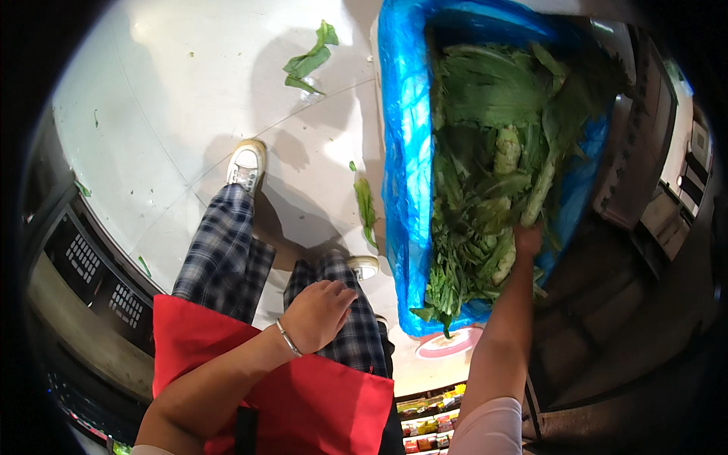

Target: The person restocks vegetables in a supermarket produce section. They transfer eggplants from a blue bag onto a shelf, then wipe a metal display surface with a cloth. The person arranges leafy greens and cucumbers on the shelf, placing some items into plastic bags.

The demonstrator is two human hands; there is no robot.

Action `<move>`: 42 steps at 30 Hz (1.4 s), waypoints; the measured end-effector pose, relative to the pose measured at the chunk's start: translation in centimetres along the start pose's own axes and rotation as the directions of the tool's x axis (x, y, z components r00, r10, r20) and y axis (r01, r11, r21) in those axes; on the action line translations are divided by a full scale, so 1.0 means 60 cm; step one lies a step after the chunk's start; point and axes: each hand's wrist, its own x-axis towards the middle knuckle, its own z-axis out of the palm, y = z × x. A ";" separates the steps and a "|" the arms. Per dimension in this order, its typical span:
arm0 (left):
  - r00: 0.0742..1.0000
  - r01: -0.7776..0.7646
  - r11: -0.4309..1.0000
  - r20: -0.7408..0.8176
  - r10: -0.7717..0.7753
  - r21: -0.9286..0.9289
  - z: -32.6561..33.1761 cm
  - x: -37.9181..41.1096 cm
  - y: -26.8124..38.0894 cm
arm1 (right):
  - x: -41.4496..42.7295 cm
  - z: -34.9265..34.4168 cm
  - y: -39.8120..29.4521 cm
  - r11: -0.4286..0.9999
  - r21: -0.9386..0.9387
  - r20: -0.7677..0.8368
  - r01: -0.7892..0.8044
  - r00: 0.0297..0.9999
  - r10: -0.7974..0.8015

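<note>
A container lined with blue plastic [406, 170] stands at my right. It is heaped with dark green leaves [489, 85] and several thick pale stems that look like celtuce. My right hand [529, 239] reaches down inside it, at the lower end of a leafy celtuce stem [540, 190]. The fingers appear closed around that end, though they are partly hidden. Another thick stem [507, 151] lies among the leaves to the left. My left hand [321, 315], with a bracelet at the wrist, hangs over my checked trousers. It holds nothing, and its fingers are loosely bent.
Torn green leaves [310, 60] and a narrow leaf [365, 210] lie on the pale tiled floor [170, 114]. A pink-rimmed basin [449, 342] sits by the container's near end. Shelves of small packets [432, 424] are below it. Black slotted crates [82, 259] stand at left.
</note>
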 end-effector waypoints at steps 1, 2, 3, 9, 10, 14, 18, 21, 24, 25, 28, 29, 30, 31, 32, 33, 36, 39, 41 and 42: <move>1.000 -0.005 1.000 0.005 0.005 0.010 0.001 0.000 0.001 | -0.008 -0.012 -0.006 0.997 -0.057 0.044 -0.053 0.997 0.056; 1.000 -0.009 1.000 -0.021 0.009 -0.005 -0.001 0.002 -0.002 | -0.016 -0.019 -0.002 0.999 -0.022 0.065 0.023 0.998 -0.022; 1.000 -0.020 1.000 -0.022 0.020 -0.002 0.000 0.006 -0.002 | -0.028 -0.021 0.018 0.998 -0.070 -0.124 0.009 0.992 -0.017; 0.998 -0.023 1.000 -0.063 0.023 0.002 0.004 0.011 -0.003 | -0.140 -0.109 0.044 0.983 -0.041 -0.486 0.182 0.856 -0.178; 0.996 -0.044 0.999 -0.076 0.044 0.008 0.007 0.011 -0.006 | -0.154 -0.136 0.042 0.983 -0.118 -0.422 0.137 0.890 -0.175; 0.986 -0.071 0.997 -0.147 0.076 0.038 0.019 0.018 -0.022 | -0.200 -0.219 0.033 0.943 -0.247 -0.270 0.223 0.919 -0.288; 0.989 -0.010 0.997 -0.149 -0.003 -0.082 0.008 -0.017 -0.019 | -0.287 -0.257 0.016 0.962 -0.116 -0.109 0.246 0.960 -0.259; 0.982 -0.006 0.947 -0.182 -0.056 -0.322 0.006 -0.069 0.025 | -0.393 -0.326 -0.059 0.988 0.149 0.103 0.029 0.994 -0.045; 0.995 -0.040 0.550 -0.086 -0.059 -0.834 0.020 -0.101 0.116 | -0.492 -0.349 -0.035 0.833 0.551 0.327 -0.053 0.932 -0.157; 0.996 -0.078 0.319 -0.090 -0.021 -0.944 0.027 -0.110 0.150 | -0.525 -0.345 -0.008 0.882 0.472 0.318 -0.006 0.934 -0.164; 0.976 -0.218 0.068 -0.217 0.013 -0.974 -0.034 -0.145 0.265 | -0.644 -0.471 -0.118 0.822 0.567 0.481 -0.051 0.831 -0.280; 0.964 -0.264 -0.055 -0.265 0.014 -0.963 -0.040 -0.151 0.290 | -0.674 -0.488 -0.119 0.852 0.516 0.405 0.090 0.851 -0.334; 0.971 -0.230 -0.153 -0.237 0.028 -0.961 -0.057 -0.167 0.316 | -0.701 -0.494 -0.121 0.835 0.486 0.329 0.261 0.830 -0.450; 0.974 -0.227 -0.316 -0.223 -0.047 -0.921 -0.064 -0.185 0.335 | -0.726 -0.509 -0.118 0.858 0.401 0.316 0.322 0.831 -0.459; 0.974 -0.216 -0.380 -0.172 -0.146 -0.900 -0.080 -0.201 0.349 | -0.736 -0.532 -0.114 0.754 0.538 0.261 0.377 0.776 -0.574; 0.964 -0.206 -0.444 -0.103 -0.246 -0.872 -0.088 -0.229 0.363 | -0.756 -0.557 -0.097 0.631 0.658 0.197 0.411 0.715 -0.671; 0.903 -0.413 -0.347 -0.329 -0.276 -0.842 -0.136 -0.300 0.406 | -0.785 -0.651 -0.023 0.520 0.853 0.353 0.050 0.679 -0.644; 0.825 -0.555 -0.185 -0.506 -0.253 -0.811 -0.206 -0.354 0.439 | -0.775 -0.699 0.059 0.497 0.831 0.241 0.249 0.645 -0.726; 0.797 -0.602 -0.069 -0.595 -0.101 -0.795 -0.247 -0.415 0.494 | -0.780 -0.721 0.110 0.428 0.892 0.235 0.147 0.658 -0.715; 0.760 -0.650 -0.052 -0.647 -0.055 -0.759 -0.269 -0.441 0.526 | -0.789 -0.742 0.113 0.379 0.919 0.219 0.108 0.660 -0.719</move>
